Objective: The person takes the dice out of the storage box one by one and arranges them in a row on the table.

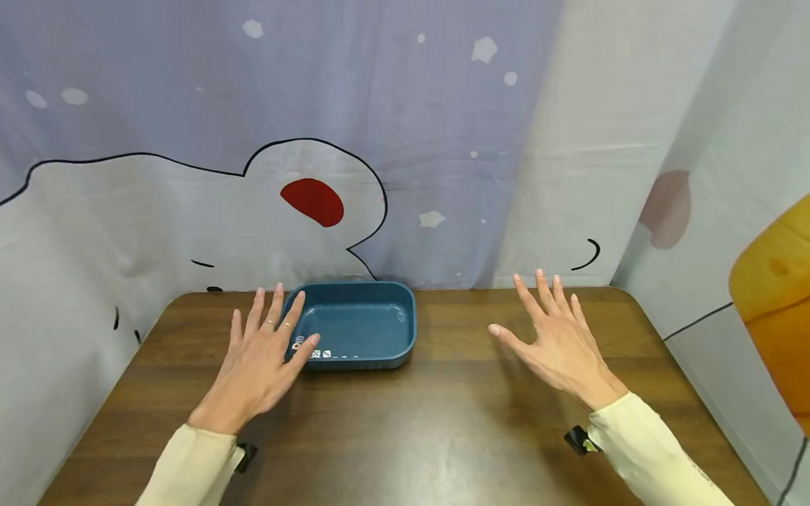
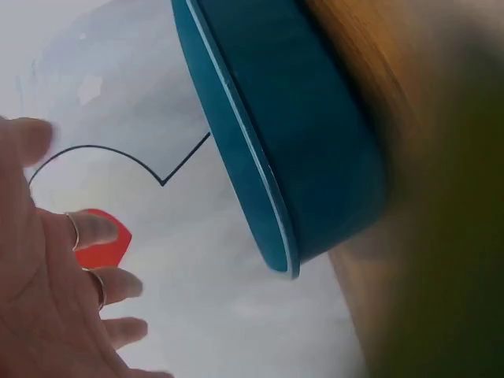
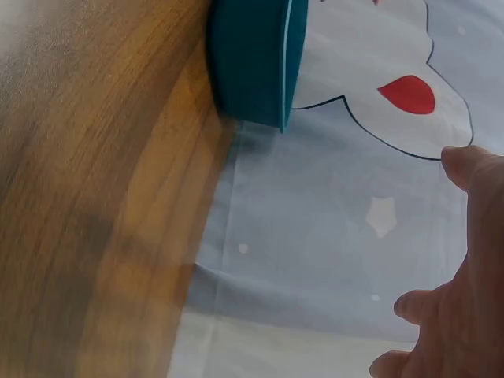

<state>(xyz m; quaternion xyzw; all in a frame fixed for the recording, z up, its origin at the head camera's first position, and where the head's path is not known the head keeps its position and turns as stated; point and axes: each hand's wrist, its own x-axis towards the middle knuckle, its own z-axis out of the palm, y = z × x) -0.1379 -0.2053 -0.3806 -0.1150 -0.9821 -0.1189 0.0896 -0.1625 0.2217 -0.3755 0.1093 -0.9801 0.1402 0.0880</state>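
Tabletop (image 1: 405, 414) beneath both hands (image 1: 256, 369) (image 1: 563, 348): head view only

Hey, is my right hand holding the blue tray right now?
No, your right hand is spread and empty, over the wooden table to the right of the blue tray.

Between the blue tray (image 1: 361, 327) and the right hand (image 1: 566, 351) we have a broad lane of bare table (image 1: 443, 414) for a hand to pass, and from above we can reach into the tray's open right end. The left hand (image 1: 256, 372) stands in the way at the tray's left end in the head view, and behind the table the hanging cloth (image 1: 455, 176) stops us.
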